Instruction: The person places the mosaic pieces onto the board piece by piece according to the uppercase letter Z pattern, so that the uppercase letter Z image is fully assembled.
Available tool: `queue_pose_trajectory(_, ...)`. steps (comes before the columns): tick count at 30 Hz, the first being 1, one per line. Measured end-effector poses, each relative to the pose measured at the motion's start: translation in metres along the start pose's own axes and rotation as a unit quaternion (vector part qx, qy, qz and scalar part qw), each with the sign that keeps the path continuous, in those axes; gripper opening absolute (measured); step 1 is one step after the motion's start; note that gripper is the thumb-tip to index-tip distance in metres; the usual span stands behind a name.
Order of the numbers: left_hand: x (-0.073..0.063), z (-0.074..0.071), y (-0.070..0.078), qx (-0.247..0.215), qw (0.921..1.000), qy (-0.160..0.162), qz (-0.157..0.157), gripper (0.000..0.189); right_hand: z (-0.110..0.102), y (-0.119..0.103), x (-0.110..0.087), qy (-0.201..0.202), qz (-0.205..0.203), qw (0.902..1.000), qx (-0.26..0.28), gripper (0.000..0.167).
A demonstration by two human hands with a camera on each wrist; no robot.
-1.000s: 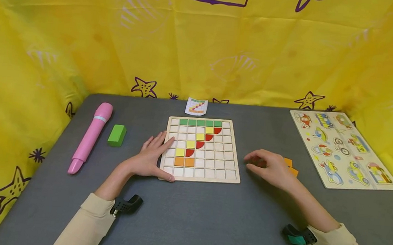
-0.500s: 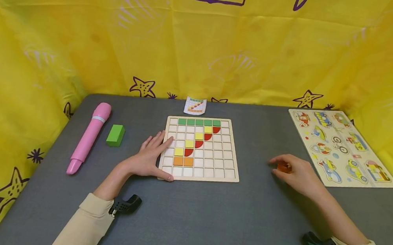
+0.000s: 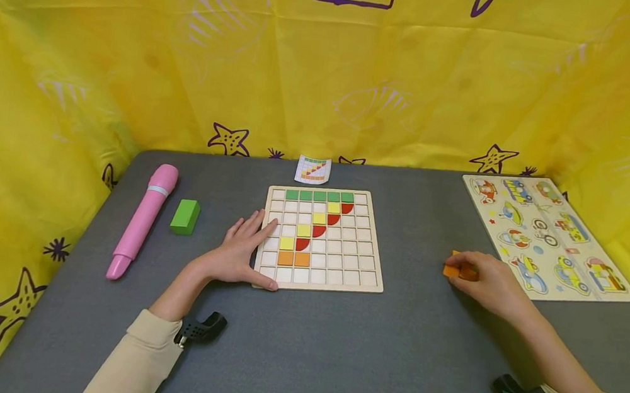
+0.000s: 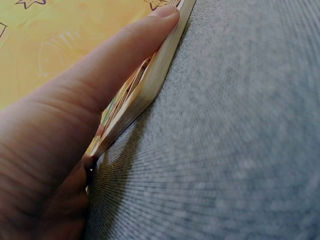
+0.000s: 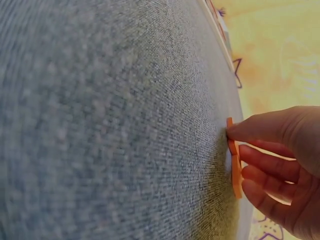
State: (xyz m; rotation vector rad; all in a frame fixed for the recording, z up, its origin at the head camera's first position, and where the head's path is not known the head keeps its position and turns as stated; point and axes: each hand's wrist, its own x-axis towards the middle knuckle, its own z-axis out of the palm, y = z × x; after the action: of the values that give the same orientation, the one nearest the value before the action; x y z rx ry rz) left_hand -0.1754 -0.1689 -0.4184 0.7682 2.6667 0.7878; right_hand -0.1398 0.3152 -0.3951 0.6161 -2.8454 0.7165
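Note:
A wooden grid board [image 3: 366, 284] lies mid-table with green, yellow, red and orange tiles set in it. My left hand [image 3: 248, 241] rests flat on the board's left edge with straight fingers; in the left wrist view its thumb [image 4: 105, 70] lies along the board's rim [image 4: 155, 80]. To the right of the board, my right hand [image 3: 463, 271] pinches an orange tile [image 3: 450, 271] that lies on the grey table [image 3: 334, 350]. The right wrist view shows the fingertips [image 5: 250, 131] on the thin orange tile [image 5: 234, 165]. Whether a second tile lies beneath it I cannot tell.
A vehicle peg puzzle [image 3: 550, 238] lies at the right, just beyond my right hand. A pink cylinder toy [image 3: 143, 221] and a green block [image 3: 185, 216] lie at the left. A small pattern card [image 3: 313, 170] leans behind the board. Yellow starfish cloth [image 3: 327, 65] surrounds the table.
My right hand has moved right, away from the board, and its fingers have closed on the orange tile beside the vehicle puzzle. The left hand has stayed put.

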Motion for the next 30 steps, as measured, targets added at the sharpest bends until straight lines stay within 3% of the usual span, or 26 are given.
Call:
queue_pose_trajectory(21, 0.000, 0.001, -0.001, 0.002, 1.0000, 0.000, -0.001, 0.125, 0.029, -0.037, 0.033, -0.024, -0.001, 0.9974, 0.068, 0.020)
queue_pose_trajectory(30, 0.001, 0.001, -0.001, 0.004, 1.0000, 0.002, 0.002, 0.124, 0.042, -0.065, 0.055, -0.071, -0.013, 0.9921, 0.103, 0.026)
